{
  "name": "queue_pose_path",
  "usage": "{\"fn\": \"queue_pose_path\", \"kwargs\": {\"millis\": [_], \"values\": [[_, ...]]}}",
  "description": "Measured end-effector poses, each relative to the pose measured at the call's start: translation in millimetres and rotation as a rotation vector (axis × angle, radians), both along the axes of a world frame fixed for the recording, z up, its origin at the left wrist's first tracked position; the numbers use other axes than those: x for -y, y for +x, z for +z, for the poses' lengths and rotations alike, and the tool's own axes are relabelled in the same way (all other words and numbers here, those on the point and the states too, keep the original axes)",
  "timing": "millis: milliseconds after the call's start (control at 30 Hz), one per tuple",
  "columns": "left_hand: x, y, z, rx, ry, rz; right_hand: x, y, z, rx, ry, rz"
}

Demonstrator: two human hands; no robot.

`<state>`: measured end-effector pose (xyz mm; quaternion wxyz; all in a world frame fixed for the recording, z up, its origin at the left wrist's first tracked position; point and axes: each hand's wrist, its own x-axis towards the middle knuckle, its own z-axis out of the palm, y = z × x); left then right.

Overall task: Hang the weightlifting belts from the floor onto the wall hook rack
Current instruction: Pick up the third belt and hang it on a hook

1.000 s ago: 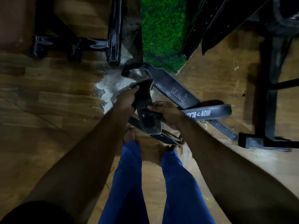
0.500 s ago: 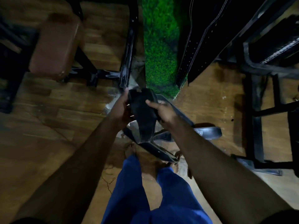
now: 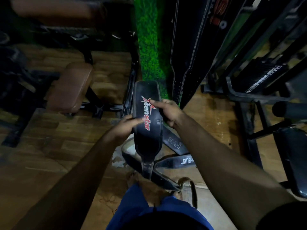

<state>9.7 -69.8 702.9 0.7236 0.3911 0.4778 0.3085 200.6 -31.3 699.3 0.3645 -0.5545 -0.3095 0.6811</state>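
We now hold the black belt (image 3: 147,120) higher than a moment ago. One second ago it was low, close to the pile on the floor, and we were still gathering it. Now it stands almost upright in the middle of the frame, and its wide padded face, with the red and white "ten star" print, is turned toward us. Its narrow strap end hangs down toward the feet.

The left hand (image 3: 123,128) is on the left edge of the belt, with its fingers laid across the face; it is blurred, so we judge that it is moving. The right hand (image 3: 167,112) has its grip closed on the right edge, the thumb pressed on the print. Both grips are therefore clamped on the same belt.

The view has also lifted. The hanging belts (image 3: 186,52) in the upper middle, just right of the green wall strip (image 3: 149,47), fill more of the frame than before. The hooks themselves are out of the frame.

Two other belts stay on the floor (image 3: 49,146): one with the "BLAST" lettering (image 3: 176,161) in the lower middle, and one beside it (image 3: 174,143) under the right wrist.

We judge that the pick-up is finished and the carry to the rack begins; the floor belts remain for later.
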Motion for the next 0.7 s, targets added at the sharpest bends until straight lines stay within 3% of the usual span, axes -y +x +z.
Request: {"fn": "queue_pose_path", "kwargs": {"millis": [100,200,367,467,533,633,700], "values": [[-22.3,1.1,34.4,0.197,-0.108,0.179,14.0,8.0,21.3,0.013,0.044,0.267],[-46.2,13.3,64.2,0.082,0.091,0.285,21.9,18.6,34.3,0.023,0.017,0.370],[-41.1,29.4,88.7,0.044,0.342,0.097,1.9,26.5,84.2,-0.085,0.137,0.054],[-33.3,22.9,92.7,-0.137,0.423,-0.106,-18.1,18.9,113.0,-0.085,0.317,-0.098],[-40.9,13.3,103.5,-0.120,0.347,-0.094,-21.6,10.2,118.6,-0.001,0.395,-0.028],[-61.9,4.7,134.8,0.162,0.064,0.036,-12.4,2.3,123.4,0.083,0.467,0.165],[-71.0,13.7,154.9,0.125,0.035,0.126,-11.8,7.3,126.3,0.115,0.453,0.262]]}}
